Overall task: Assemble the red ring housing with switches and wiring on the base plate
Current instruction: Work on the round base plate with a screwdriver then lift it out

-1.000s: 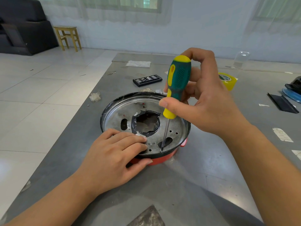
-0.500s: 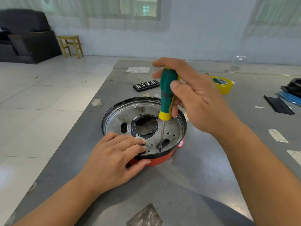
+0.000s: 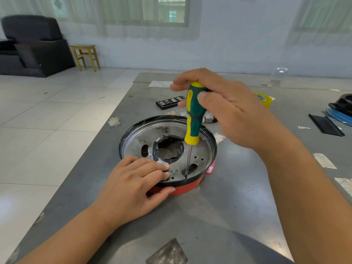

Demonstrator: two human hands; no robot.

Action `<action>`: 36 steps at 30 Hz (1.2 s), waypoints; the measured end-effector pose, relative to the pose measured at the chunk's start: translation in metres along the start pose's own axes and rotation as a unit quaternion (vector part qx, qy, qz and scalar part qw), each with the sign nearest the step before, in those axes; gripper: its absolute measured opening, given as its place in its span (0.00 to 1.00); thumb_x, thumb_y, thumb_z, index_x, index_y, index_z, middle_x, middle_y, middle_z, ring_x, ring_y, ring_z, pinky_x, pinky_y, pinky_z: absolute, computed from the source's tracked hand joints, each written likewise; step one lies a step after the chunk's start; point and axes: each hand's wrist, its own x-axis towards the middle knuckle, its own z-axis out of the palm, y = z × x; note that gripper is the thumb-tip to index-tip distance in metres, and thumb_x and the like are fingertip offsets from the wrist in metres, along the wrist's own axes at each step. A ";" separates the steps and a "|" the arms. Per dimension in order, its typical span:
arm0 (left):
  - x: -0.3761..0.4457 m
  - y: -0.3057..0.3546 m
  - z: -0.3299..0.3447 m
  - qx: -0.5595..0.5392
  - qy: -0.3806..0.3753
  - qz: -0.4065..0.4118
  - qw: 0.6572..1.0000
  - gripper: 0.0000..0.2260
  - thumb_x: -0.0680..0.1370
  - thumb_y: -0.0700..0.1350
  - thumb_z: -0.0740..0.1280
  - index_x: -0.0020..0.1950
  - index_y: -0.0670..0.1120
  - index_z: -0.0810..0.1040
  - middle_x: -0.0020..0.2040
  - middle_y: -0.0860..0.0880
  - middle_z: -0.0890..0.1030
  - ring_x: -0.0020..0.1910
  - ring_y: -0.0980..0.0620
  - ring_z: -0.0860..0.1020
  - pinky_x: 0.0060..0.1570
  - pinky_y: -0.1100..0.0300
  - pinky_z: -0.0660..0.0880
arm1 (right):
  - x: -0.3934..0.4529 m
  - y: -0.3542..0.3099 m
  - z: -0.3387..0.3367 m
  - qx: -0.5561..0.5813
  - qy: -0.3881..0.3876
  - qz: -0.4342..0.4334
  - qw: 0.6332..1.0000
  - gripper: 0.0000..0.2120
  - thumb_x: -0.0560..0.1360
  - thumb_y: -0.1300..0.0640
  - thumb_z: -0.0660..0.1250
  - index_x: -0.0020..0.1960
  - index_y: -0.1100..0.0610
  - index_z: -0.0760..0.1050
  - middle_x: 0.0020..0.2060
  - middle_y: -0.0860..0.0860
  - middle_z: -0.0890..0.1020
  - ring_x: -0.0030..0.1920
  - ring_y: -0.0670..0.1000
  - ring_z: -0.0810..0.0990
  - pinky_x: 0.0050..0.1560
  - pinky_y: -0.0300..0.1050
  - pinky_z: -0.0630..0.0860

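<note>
**Screwdriver upright in the plate, left hand bracing the rim**

The right hand (image 3: 226,111) is clenched around the green-and-yellow rubber-grip handle of a screwdriver (image 3: 194,119), thumb pressed on the handle's side and index finger arched over its yellow cap. The tool stands nearly upright; its thin steel shaft runs down to the near edge of the round, dull-grey metal base plate (image 3: 202,147), with the tip just beside an oval slot. Whether the tip sits in a screw cannot be told.

The left hand (image 3: 133,187) rests on the near-left rim with fingers straight and flat on the plate, while the thumb lies against the red ring housing (image 3: 182,188) below. That housing sits on the grey metal table (image 3: 228,216), showing only as a red band and a small red tab under the plate's glossy black rim.

The plate is perforated with small holes and oval slots; its central opening is edged with crumpled black tape.

Behind it lie a black case of screwdriver bits (image 3: 170,102), a yellow roll of tape (image 3: 263,99) partly hidden by the right hand, and a black flat strip (image 3: 326,127) at far right. Scraps of white paper residue dot the tabletop.
</note>
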 end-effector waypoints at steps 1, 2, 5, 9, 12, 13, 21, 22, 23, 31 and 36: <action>0.000 0.000 0.000 0.000 -0.001 -0.001 1.000 0.13 0.80 0.59 0.70 0.50 0.51 0.87 0.58 0.57 0.86 0.57 0.54 0.85 0.49 0.50 0.79 | -0.001 -0.001 -0.004 0.038 -0.018 0.003 0.999 0.18 0.81 0.54 0.55 0.67 0.45 0.75 0.57 0.43 0.84 0.54 0.48 0.85 0.56 0.54 0.81; 0.000 0.000 -0.001 -0.001 0.000 -0.002 1.000 0.13 0.80 0.59 0.70 0.50 0.51 0.87 0.57 0.57 0.86 0.57 0.54 0.85 0.49 0.50 0.79 | -0.002 -0.001 -0.006 0.038 -0.026 -0.003 0.999 0.16 0.82 0.52 0.58 0.66 0.43 0.76 0.54 0.44 0.85 0.51 0.47 0.86 0.54 0.51 0.83; 0.001 0.000 -0.001 -0.001 0.003 0.000 1.000 0.13 0.79 0.59 0.71 0.50 0.50 0.87 0.57 0.57 0.87 0.56 0.54 0.85 0.48 0.49 0.80 | -0.004 -0.003 -0.001 -0.076 0.048 -0.036 0.995 0.09 0.79 0.44 0.69 0.51 0.49 0.79 0.36 0.47 0.81 0.33 0.44 0.77 0.36 0.35 0.72; 0.000 0.001 0.000 -0.003 0.006 -0.002 1.000 0.13 0.80 0.59 0.70 0.50 0.50 0.87 0.56 0.57 0.87 0.57 0.54 0.85 0.48 0.48 0.80 | -0.007 -0.012 0.008 -0.167 0.103 -0.054 0.979 0.16 0.81 0.40 0.59 0.48 0.51 0.76 0.32 0.48 0.77 0.34 0.49 0.75 0.36 0.48 0.74; 0.000 0.001 -0.001 -0.007 0.002 -0.004 1.000 0.14 0.80 0.59 0.70 0.50 0.51 0.87 0.56 0.57 0.87 0.56 0.54 0.85 0.49 0.48 0.80 | -0.010 -0.019 0.004 -0.040 0.025 -0.037 0.998 0.18 0.80 0.47 0.53 0.62 0.40 0.79 0.44 0.48 0.85 0.47 0.52 0.84 0.48 0.52 0.80; 0.000 0.001 -0.001 -0.007 -0.001 -0.005 1.000 0.14 0.80 0.59 0.70 0.50 0.51 0.87 0.57 0.57 0.87 0.57 0.54 0.85 0.49 0.49 0.80 | -0.010 -0.019 0.002 0.016 0.011 -0.030 0.999 0.18 0.80 0.48 0.55 0.63 0.38 0.79 0.48 0.54 0.86 0.50 0.58 0.85 0.50 0.57 0.81; 0.003 0.003 -0.008 -0.002 -0.038 -0.007 0.999 0.15 0.79 0.61 0.68 0.48 0.51 0.86 0.56 0.58 0.86 0.54 0.53 0.85 0.48 0.50 0.80 | -0.001 -0.010 0.017 -0.179 0.153 -0.043 0.971 0.15 0.84 0.46 0.58 0.53 0.51 0.82 0.38 0.48 0.81 0.41 0.49 0.77 0.43 0.50 0.75; 0.005 0.003 -0.012 -0.001 -0.050 -0.005 0.999 0.15 0.79 0.61 0.68 0.48 0.52 0.86 0.56 0.58 0.86 0.53 0.53 0.85 0.47 0.50 0.80 | -0.001 -0.010 0.014 -0.158 0.128 -0.022 0.979 0.16 0.83 0.47 0.56 0.60 0.49 0.81 0.46 0.47 0.84 0.46 0.47 0.78 0.48 0.48 0.76; 0.007 0.003 -0.015 0.000 -0.063 -0.003 0.998 0.16 0.78 0.63 0.68 0.48 0.52 0.85 0.55 0.58 0.86 0.52 0.53 0.85 0.46 0.50 0.80 | -0.001 -0.011 0.009 -0.127 0.098 0.002 0.987 0.20 0.81 0.49 0.54 0.66 0.46 0.78 0.54 0.44 0.84 0.52 0.45 0.79 0.53 0.45 0.77; 0.054 0.005 -0.017 0.036 -0.308 -0.130 0.942 0.49 0.70 0.81 0.59 0.85 0.58 0.53 0.83 0.57 0.62 0.82 0.56 0.58 0.81 0.53 0.54 | -0.007 -0.009 -0.003 -0.154 0.083 -0.022 0.984 0.10 0.79 0.40 0.67 0.50 0.45 0.81 0.32 0.45 0.78 0.34 0.46 0.76 0.34 0.37 0.72; 0.062 0.003 -0.013 0.038 -0.350 -0.125 0.928 0.45 0.73 0.77 0.61 0.85 0.58 0.53 0.83 0.57 0.61 0.83 0.55 0.57 0.82 0.50 0.53 | -0.009 -0.019 -0.002 -0.092 0.013 0.013 0.996 0.19 0.81 0.50 0.53 0.66 0.42 0.76 0.56 0.42 0.83 0.56 0.42 0.79 0.57 0.36 0.74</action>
